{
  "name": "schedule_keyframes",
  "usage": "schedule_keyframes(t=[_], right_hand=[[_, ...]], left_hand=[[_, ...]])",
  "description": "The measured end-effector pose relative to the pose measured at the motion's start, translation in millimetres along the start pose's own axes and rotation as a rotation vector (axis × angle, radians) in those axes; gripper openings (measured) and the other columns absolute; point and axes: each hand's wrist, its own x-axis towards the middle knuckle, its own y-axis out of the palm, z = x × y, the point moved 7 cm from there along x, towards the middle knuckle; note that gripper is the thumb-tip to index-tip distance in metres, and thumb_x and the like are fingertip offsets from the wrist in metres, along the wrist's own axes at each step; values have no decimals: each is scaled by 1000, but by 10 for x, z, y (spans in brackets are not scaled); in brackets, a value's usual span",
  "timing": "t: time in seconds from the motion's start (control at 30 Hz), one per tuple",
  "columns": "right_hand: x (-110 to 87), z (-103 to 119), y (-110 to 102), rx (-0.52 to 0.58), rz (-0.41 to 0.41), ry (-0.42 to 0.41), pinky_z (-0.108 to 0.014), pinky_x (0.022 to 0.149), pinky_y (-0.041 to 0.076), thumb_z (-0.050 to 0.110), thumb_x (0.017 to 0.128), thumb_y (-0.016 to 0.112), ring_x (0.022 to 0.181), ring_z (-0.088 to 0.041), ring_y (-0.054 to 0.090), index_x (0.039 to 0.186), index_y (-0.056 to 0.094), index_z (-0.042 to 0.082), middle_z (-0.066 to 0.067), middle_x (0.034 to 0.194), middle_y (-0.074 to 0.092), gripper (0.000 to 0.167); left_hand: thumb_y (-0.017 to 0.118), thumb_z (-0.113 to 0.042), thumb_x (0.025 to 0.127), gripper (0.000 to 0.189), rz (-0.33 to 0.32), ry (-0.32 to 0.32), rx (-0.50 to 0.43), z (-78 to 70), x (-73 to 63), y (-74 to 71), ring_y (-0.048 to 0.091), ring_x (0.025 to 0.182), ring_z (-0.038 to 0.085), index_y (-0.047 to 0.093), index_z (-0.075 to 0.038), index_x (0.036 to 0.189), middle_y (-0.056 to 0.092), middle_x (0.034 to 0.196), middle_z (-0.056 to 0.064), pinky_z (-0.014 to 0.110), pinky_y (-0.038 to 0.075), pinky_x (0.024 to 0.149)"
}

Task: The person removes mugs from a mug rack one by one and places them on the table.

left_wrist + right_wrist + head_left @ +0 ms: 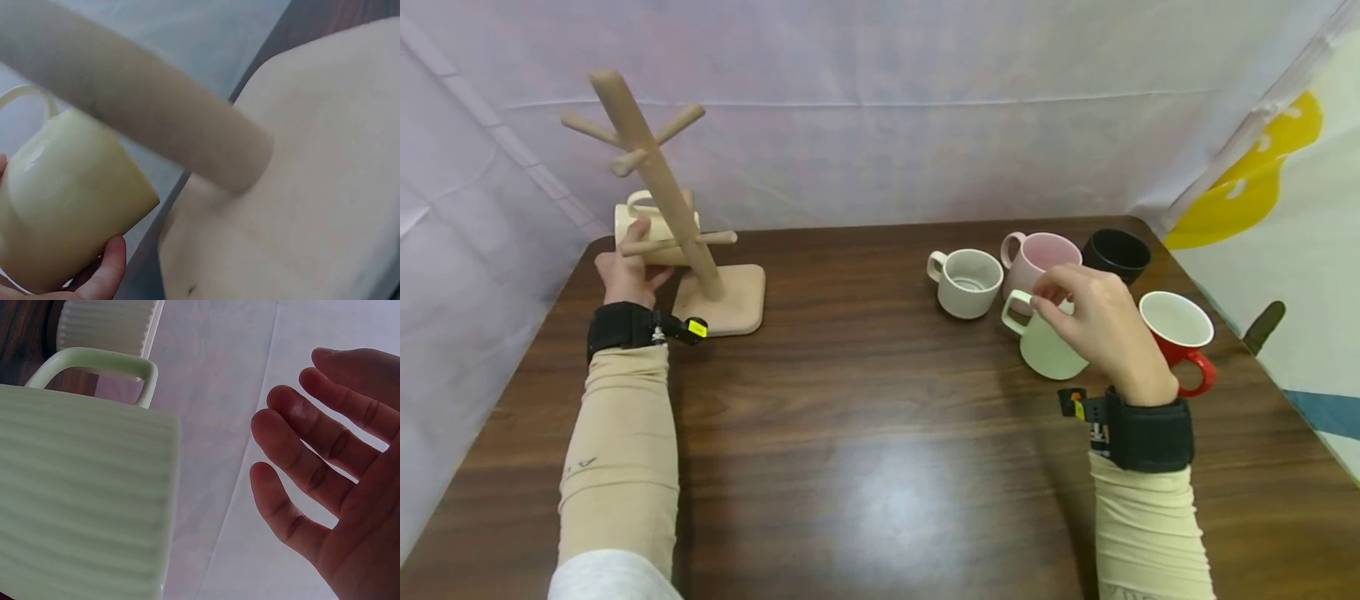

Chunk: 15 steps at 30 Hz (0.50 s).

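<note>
At the far left, my left hand holds a pale yellow mug behind the wooden mug rack. The mug lies on its side with its handle upward; in the left wrist view, the thumb presses the yellow mug near its base, close to the rack's post. On the right, my right hand hovers over a light green mug. Its fingers are loosely bent and hold nothing; in the right wrist view they stand apart from the ribbed green mug.
Around the green mug stand a white cup, a pink mug, a black cup and a red mug with a white inside. White cloth hangs behind the brown table.
</note>
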Motion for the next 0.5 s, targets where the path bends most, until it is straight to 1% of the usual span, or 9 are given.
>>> schedule_keyframes(t=[0.07,0.17,0.23,0.27,0.33,0.37,0.4,0.47,0.5], right_hand=[[7,-1,-6,-1,-1,0,-41,67,44,-5,85,73,75,-24,63,87,68,5,-7,79,67,11],[18,-1,-6,1,-1,-1,-41,67,44,-5,85,73,75,-25,63,87,68,4,-8,79,67,10],[28,0,-4,0,4,-3,-41,67,44,-5,85,73,75,-25,63,87,68,4,-8,79,67,10],[33,0,-2,1,6,-4,-41,67,44,-4,85,73,75,-25,63,88,68,4,-8,79,67,10],[41,2,3,4,9,-9,-42,67,44,-4,85,73,75,-26,63,88,68,3,-9,79,67,9],[44,3,7,6,11,-11,-41,67,44,-4,85,73,75,-26,63,88,68,3,-9,79,67,9],[46,3,12,8,12,-12,-41,66,44,-4,85,73,75,-26,63,89,68,3,-9,79,68,9],[48,2,21,12,14,-14,-41,66,44,-4,85,73,75,-26,63,89,68,3,-9,79,68,9],[46,3,23,12,15,-14,-41,66,44,-4,85,73,75,-26,63,88,68,3,-9,79,67,9]], left_hand=[[81,-26,86,53,-31,14,0,-20,19,-63,59,98,10,44,-15,121,51,118,-3,32,56,64],[85,-27,82,59,-94,41,5,-64,51,-179,59,99,9,41,-17,121,48,120,-5,31,57,58],[87,-27,80,61,-133,54,-5,-87,71,-256,60,100,9,41,-18,120,49,120,-6,32,56,52],[88,-26,79,61,-148,61,-14,-97,78,-290,60,100,10,44,-17,120,51,121,-6,33,56,50],[89,-25,78,63,-173,57,-48,-104,95,-357,61,102,10,42,-19,118,53,121,-6,34,54,47],[89,-25,77,62,-187,61,-60,-113,99,-391,61,102,10,42,-19,118,54,120,-5,34,54,48],[89,-24,77,63,-200,67,-75,-122,100,-423,60,102,10,43,-19,118,54,120,-6,32,54,52],[89,-18,76,64,-224,114,-135,-165,101,-480,59,103,10,43,-18,120,55,121,-6,31,53,55],[89,-16,75,67,-231,140,-161,-196,90,-503,59,104,9,41,-18,122,53,122,-6,32,54,61]])
